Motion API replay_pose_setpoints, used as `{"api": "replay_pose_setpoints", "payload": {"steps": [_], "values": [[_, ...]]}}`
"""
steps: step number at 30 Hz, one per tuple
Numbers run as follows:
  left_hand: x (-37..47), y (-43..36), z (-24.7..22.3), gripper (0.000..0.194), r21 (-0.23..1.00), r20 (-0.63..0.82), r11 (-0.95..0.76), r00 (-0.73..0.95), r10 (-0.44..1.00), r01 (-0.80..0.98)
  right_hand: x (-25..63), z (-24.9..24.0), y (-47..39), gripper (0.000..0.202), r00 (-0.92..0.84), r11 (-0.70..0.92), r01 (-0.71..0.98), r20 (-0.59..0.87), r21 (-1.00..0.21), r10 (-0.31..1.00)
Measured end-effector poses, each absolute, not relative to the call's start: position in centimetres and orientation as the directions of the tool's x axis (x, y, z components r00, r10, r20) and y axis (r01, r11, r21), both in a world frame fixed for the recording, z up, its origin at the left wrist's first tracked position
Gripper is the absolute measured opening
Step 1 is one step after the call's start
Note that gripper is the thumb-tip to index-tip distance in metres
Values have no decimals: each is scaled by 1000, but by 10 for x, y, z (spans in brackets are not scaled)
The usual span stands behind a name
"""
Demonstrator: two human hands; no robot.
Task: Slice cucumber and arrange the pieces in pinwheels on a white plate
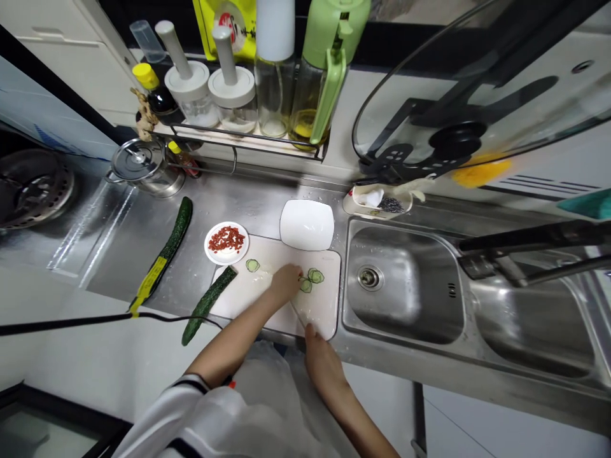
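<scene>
My right hand (321,356) is wrapped round the handle of a knife (298,314) at the front edge of the white cutting board (324,317). Beside the blade, my left hand (286,283) is closed over the board, its fingertips at several cucumber slices (315,275); what it holds is hidden. A single slice (252,265) lies apart on the board's left part. One cut cucumber (209,305) rests across the board's left edge. Behind the board are a plate of small red pieces (226,243) and a white plate (307,224).
A whole cucumber (175,238) with a yellow label lies farther left, near a steel pot (146,166). To the right is a double sink (405,286) with a black faucet (529,238). Bottles and jars stand on a rack (248,137) behind.
</scene>
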State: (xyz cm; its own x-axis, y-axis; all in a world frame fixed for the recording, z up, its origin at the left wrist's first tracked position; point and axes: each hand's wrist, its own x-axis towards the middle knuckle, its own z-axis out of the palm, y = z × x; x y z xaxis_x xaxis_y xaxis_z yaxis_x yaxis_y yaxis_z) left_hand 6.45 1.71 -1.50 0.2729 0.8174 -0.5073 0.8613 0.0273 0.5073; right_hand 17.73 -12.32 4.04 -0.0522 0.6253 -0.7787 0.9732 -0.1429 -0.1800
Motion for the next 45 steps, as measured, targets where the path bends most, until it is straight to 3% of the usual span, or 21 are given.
{"api": "replay_pose_setpoints", "payload": {"steps": [8, 22, 36, 42, 45], "values": [[88, 7, -13, 27, 458, -516, -60, 320, 794, 887, 176, 41, -123, 52, -54, -146, 973, -787, -181, 615], [93, 5, -23, 28, 459, -518, -51, 314, 795, 887, 178, 41, -123, 53, -48, -176, 966, -799, -190, 600], [93, 11, -19, 25, 455, -486, -344, 553, 677, 821, 180, 38, -123, 56, -57, -155, 970, -797, -187, 602], [82, 16, -15, 19, 521, -499, -208, 494, 712, 828, 179, 40, -122, 55, -56, -148, 973, -800, -179, 597], [66, 19, -14, 15, 530, -491, -72, 375, 786, 845, 180, 42, -121, 54, -58, -141, 974, -801, -176, 596]]}}
